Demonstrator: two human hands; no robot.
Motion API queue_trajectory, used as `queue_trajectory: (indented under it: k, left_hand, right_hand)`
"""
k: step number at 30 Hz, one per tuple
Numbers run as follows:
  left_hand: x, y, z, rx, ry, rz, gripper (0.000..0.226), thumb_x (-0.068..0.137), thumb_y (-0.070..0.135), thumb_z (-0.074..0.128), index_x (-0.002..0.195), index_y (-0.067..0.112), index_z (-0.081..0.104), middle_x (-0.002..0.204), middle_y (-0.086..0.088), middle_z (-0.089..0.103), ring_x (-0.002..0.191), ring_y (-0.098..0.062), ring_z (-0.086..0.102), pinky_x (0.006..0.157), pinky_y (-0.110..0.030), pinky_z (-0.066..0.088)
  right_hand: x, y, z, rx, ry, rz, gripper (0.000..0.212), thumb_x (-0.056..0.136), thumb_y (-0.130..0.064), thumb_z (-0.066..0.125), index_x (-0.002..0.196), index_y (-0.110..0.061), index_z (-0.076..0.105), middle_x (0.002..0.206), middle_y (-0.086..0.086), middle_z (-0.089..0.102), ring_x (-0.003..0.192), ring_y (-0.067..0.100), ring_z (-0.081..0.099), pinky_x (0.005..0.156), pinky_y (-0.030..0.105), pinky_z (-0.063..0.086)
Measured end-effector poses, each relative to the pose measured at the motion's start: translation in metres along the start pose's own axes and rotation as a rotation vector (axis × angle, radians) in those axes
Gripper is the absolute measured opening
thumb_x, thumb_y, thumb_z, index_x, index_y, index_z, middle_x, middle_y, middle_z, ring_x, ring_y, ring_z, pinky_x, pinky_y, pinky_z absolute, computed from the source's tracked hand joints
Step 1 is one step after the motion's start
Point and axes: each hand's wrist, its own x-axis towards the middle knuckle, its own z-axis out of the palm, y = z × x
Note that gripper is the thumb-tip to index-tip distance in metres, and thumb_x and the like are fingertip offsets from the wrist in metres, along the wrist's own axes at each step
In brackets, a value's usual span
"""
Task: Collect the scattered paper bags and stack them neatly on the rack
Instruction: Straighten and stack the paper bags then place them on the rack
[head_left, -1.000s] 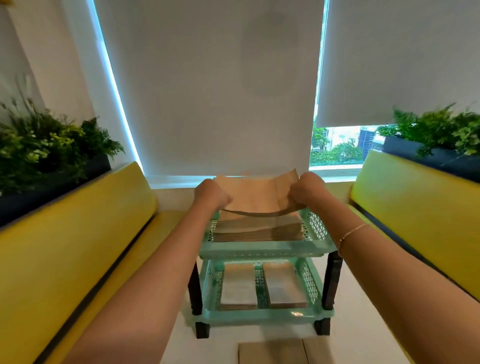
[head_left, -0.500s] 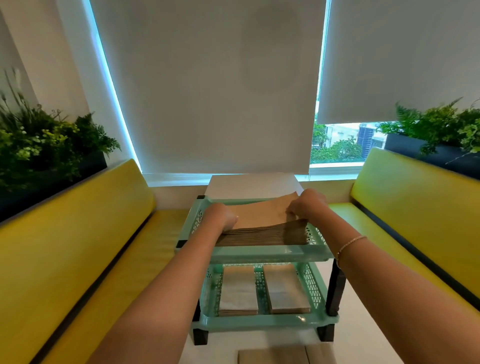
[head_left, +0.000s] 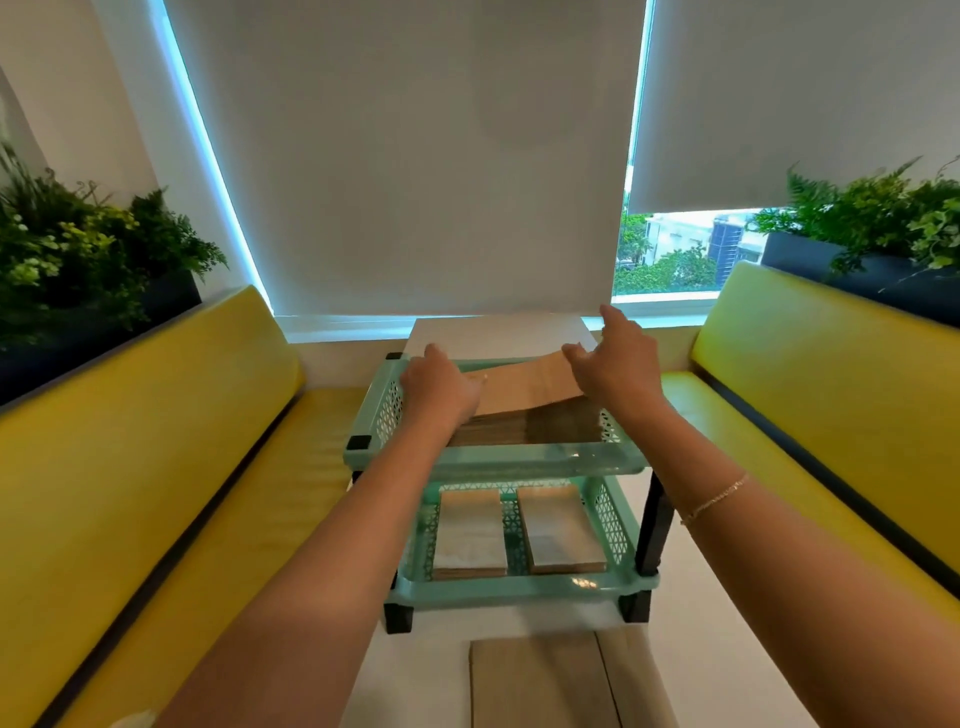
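Observation:
A mint-green two-tier rack (head_left: 498, 462) stands on the white table. Its top tier holds a stack of brown paper bags (head_left: 524, 426), and the topmost bag (head_left: 524, 387) lies slightly bowed across it. My left hand (head_left: 436, 387) rests palm down on that bag's left end, fingers loose. My right hand (head_left: 615, 358) hovers just above the bag's right end with fingers spread, holding nothing. Two smaller bag stacks (head_left: 470, 535) (head_left: 561, 530) lie side by side on the lower tier. More brown bags (head_left: 540, 680) lie flat on the table in front of the rack.
Yellow padded benches (head_left: 156, 467) (head_left: 831, 415) run along both sides of the white table (head_left: 498, 335). Dark planters with green plants (head_left: 78, 249) (head_left: 872, 218) sit behind each bench. Window blinds close off the far wall.
Both hands lowered the bag onto the top-tier stack. My right hand has let go and lifted with fingers spread. My left hand has relaxed onto the bag.

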Motion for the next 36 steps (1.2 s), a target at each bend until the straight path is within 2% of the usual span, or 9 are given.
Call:
queue_trajectory:
  k: [5,8,11,15,21,25,30,32,36]
  left_hand:
    - [-0.09,-0.003,-0.002,-0.413,-0.113,0.202,0.019,0.087,0.029,0.064,0.104,0.022,0.059,0.095,0.009,0.063,0.082,-0.003,0.059,0.068,-0.015,0.046]
    - [-0.127,-0.036,0.03,-0.39,-0.432,0.052,0.017,0.084,0.034,0.066,0.097,0.024,0.061,0.101,0.002,0.066,0.09,-0.013,0.063,0.079,-0.027,0.052]
    - [-0.15,-0.075,0.075,-0.187,-0.585,-0.13,0.036,0.086,0.038,0.063,0.113,0.016,0.059,0.117,-0.002,0.06,0.105,-0.017,0.057,0.093,-0.032,0.047]
    - [-0.17,-0.119,0.126,0.146,-0.603,-0.342,0.062,0.085,0.045,0.061,0.131,0.009,0.041,0.131,-0.01,0.05,0.115,-0.023,0.051,0.095,-0.031,0.044]
    - [-0.182,-0.148,0.15,0.215,-0.482,-0.378,0.075,0.074,0.036,0.074,0.133,0.009,0.037,0.131,-0.01,0.046,0.121,-0.027,0.044,0.102,-0.036,0.04]
    - [-0.189,-0.158,0.152,0.177,-0.517,-0.393,0.087,0.071,0.031,0.079,0.138,0.005,0.029,0.136,-0.012,0.042,0.127,-0.028,0.04,0.102,-0.032,0.04]
    - [-0.195,-0.164,0.145,0.128,-0.461,-0.434,0.09,0.062,0.037,0.082,0.134,0.008,0.037,0.133,-0.008,0.046,0.125,-0.025,0.044,0.103,-0.032,0.039]
    - [-0.196,-0.168,0.14,-0.04,-0.337,-0.469,0.084,0.056,0.035,0.084,0.128,0.013,0.044,0.127,-0.006,0.053,0.119,-0.025,0.048,0.1,-0.034,0.042]
    - [-0.195,-0.173,0.129,-0.887,-0.27,-0.444,0.095,0.055,0.001,0.087,0.134,0.014,0.037,0.122,-0.009,0.059,0.108,-0.024,0.058,0.094,-0.042,0.049]
  right_hand:
    - [-0.109,0.027,-0.025,0.16,0.037,-0.238,0.03,0.085,-0.018,0.066,0.114,-0.024,0.062,0.075,-0.017,0.06,0.061,-0.002,0.054,0.062,0.003,0.04]
    - [-0.158,0.081,-0.002,0.057,-0.155,-0.091,0.023,0.084,-0.018,0.067,0.107,-0.021,0.067,0.075,-0.008,0.065,0.062,0.006,0.057,0.063,0.008,0.044]
    - [-0.183,0.144,0.033,-0.172,-0.411,0.196,0.034,0.087,-0.023,0.062,0.12,-0.019,0.058,0.106,0.003,0.068,0.092,0.017,0.061,0.079,0.02,0.043]
    - [-0.199,0.187,0.064,-0.169,-0.541,0.584,0.06,0.086,-0.024,0.064,0.137,-0.009,0.038,0.129,0.014,0.053,0.114,0.028,0.053,0.093,0.036,0.049]
    - [-0.203,0.189,0.08,0.013,-0.559,0.833,0.052,0.068,-0.023,0.08,0.106,-0.007,0.048,0.101,0.01,0.055,0.095,0.025,0.054,0.083,0.035,0.052]
    - [-0.212,0.189,0.077,0.052,-0.62,0.857,0.036,0.065,-0.018,0.08,0.089,-0.011,0.055,0.092,0.009,0.057,0.092,0.024,0.056,0.087,0.037,0.052]
    - [-0.224,0.183,0.067,0.352,-0.551,0.762,0.041,0.07,-0.005,0.074,0.105,-0.012,0.055,0.095,0.005,0.059,0.089,0.022,0.056,0.069,0.031,0.049]
    - [-0.226,0.18,0.056,0.572,-0.538,0.682,0.05,0.061,-0.005,0.078,0.106,-0.013,0.058,0.097,0.005,0.062,0.088,0.023,0.059,0.064,0.032,0.049]
    - [-0.225,0.181,0.041,0.798,-0.485,0.528,0.074,0.033,-0.023,0.082,0.103,-0.009,0.065,0.1,0.009,0.07,0.093,0.026,0.064,0.066,0.034,0.054]
